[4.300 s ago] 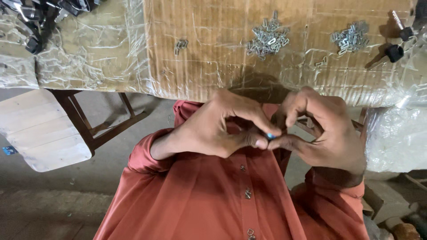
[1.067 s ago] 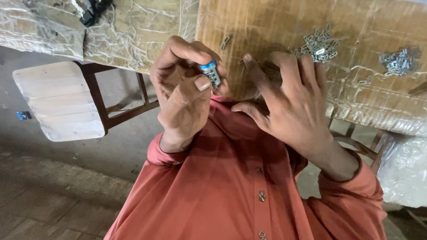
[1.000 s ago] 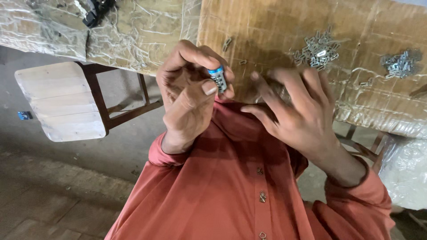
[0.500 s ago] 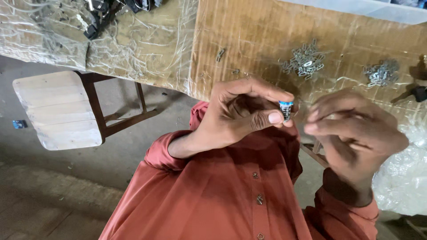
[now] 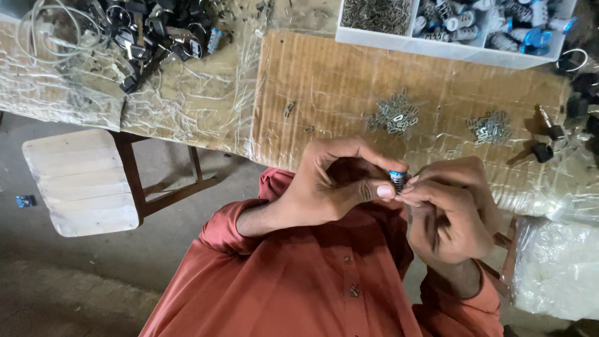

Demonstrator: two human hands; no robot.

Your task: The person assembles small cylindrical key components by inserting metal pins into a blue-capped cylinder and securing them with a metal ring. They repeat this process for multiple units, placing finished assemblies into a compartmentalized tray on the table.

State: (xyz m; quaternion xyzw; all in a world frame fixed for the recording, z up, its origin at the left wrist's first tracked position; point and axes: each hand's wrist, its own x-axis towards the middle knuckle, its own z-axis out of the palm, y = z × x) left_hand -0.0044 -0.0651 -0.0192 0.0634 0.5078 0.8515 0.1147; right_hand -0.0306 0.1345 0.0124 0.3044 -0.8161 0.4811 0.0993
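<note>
the plastic-wrapped cardboard worktop [image 5: 324,81] ends at an edge just at 12 o'clock of the hands, with open floor and a white stool [image 5: 81,181] off at 9 o'clock. at 1 o'clock a white tray [image 5: 437,48] holds small pins and blue-capped cylinders, and two heaps of metal clips [image 5: 393,115] lie between it and the hands. the left hand [image 5: 331,187] pinches a small blue-tipped cylinder [image 5: 397,180] between thumb and fingertips, close above the chest, while the right hand [image 5: 452,209] meets it with fingers curled, tips touching it.

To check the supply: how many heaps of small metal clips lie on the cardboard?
2. One heap lies above the left hand; the other heap above the right hand. Hands may hide more.
</note>
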